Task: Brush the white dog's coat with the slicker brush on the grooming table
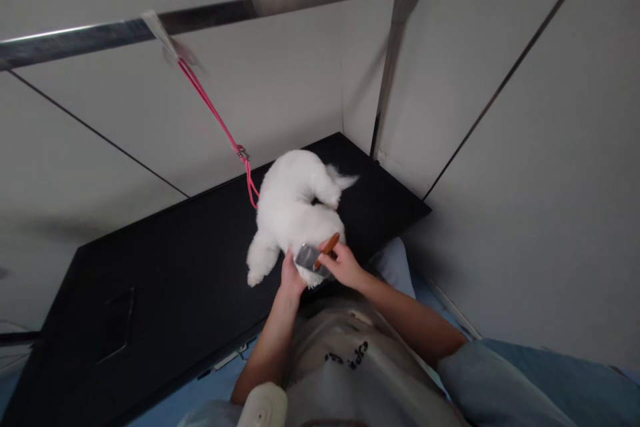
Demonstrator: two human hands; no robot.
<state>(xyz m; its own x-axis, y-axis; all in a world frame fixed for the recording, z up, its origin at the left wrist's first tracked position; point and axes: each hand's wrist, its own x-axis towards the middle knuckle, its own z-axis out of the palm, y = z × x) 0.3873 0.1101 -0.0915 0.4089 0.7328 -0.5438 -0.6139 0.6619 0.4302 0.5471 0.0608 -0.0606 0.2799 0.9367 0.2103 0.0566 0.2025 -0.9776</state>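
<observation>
A fluffy white dog (290, 203) is curled on the black table, its head end toward me and one foreleg out to the left. My right hand (346, 267) is closed on the orange handle of a slicker brush (309, 257). The brush's grey metal head lies against the white fur near my body. Just left of the brush, my left hand (293, 276) grips the dog from the side, thumb up. Most of the left fingers are hidden by the fur.
A metal bar (280, 1) crosses above the black grooming table (175, 280). From it a pink loop leash (213, 107) runs down to the dog. Pale walls (540, 167) stand behind and to the right. An apron (360, 353) covers my front.
</observation>
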